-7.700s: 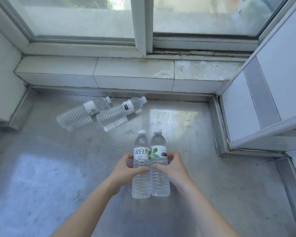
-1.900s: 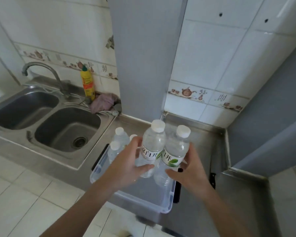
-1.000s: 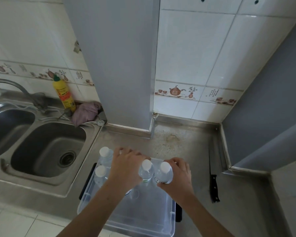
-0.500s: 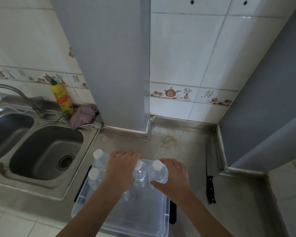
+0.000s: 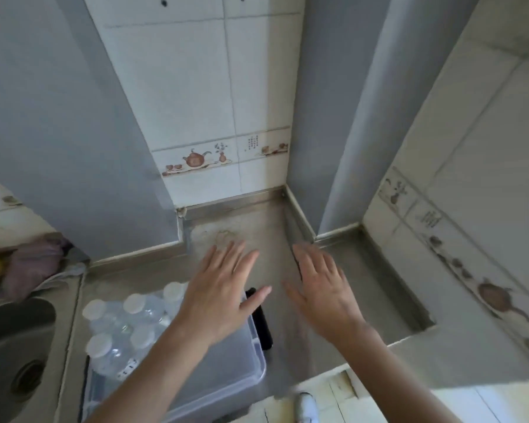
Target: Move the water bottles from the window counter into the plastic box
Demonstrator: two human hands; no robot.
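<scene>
Both hands empty, fingers spread, palms down: left hand (image 5: 223, 296) above the box's (image 5: 251, 369) right edge, right hand (image 5: 326, 290) over bare desk (image 5: 379, 300). Bottles (image 5: 126, 328) stand upright in the box's left part, white caps up. Sink (image 5: 16, 346) far left.

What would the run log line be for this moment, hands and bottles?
left hand: open, empty, above box | right hand: open, empty, over counter | water bottles: upright in plastic box | phase: released

left hand (image 5: 220, 300), right hand (image 5: 324, 297) released, bottles (image 5: 126, 325) boxed
</scene>
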